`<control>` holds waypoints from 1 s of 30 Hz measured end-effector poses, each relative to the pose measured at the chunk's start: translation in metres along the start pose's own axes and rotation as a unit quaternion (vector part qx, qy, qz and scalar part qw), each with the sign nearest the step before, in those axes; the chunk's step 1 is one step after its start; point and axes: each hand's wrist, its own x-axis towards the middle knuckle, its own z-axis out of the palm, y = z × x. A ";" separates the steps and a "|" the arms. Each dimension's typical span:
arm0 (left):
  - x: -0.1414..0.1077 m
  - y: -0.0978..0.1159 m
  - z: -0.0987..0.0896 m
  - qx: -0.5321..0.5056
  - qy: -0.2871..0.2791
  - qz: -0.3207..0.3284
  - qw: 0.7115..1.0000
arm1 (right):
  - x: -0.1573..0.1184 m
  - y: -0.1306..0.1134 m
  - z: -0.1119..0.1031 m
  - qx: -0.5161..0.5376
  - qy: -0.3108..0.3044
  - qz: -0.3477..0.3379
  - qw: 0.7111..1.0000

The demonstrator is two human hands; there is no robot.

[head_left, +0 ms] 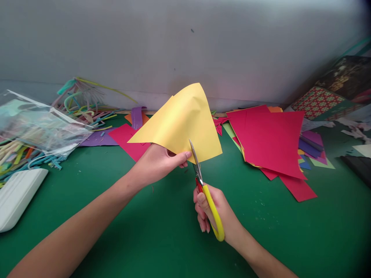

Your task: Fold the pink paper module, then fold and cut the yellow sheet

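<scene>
A yellow sheet of paper [185, 119], bent into a curve, is held up above the green table. My left hand [159, 162] pinches its lower edge, thumb in front and the other fingers mostly hidden behind. Scissors [213, 212] with one yellow and one red handle are in my right hand [216, 204], fingers wrapped round the handles. The blades point up and lie across the sheet's lower edge, just right of my left thumb. One blade shows in front of the paper; the other is mostly hidden behind it.
Right of the sheet lies a stack of red paper [269, 143]. Purple paper [100, 137] and red paper [124, 139] lie behind my left hand. A clear plastic bag [40, 123], coloured strips [87, 112] and a white device [21, 197] are at left. A grey wall [145, 46] stands behind.
</scene>
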 end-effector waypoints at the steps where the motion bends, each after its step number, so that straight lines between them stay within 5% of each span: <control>1: 0.000 0.000 0.000 0.000 -0.001 0.000 1.000 | 0.000 0.000 0.000 -0.001 0.001 0.001 1.000; 30: 0.000 0.001 -0.001 0.009 0.013 -0.020 1.000 | 0.000 0.005 0.001 0.034 -0.011 0.007 0.999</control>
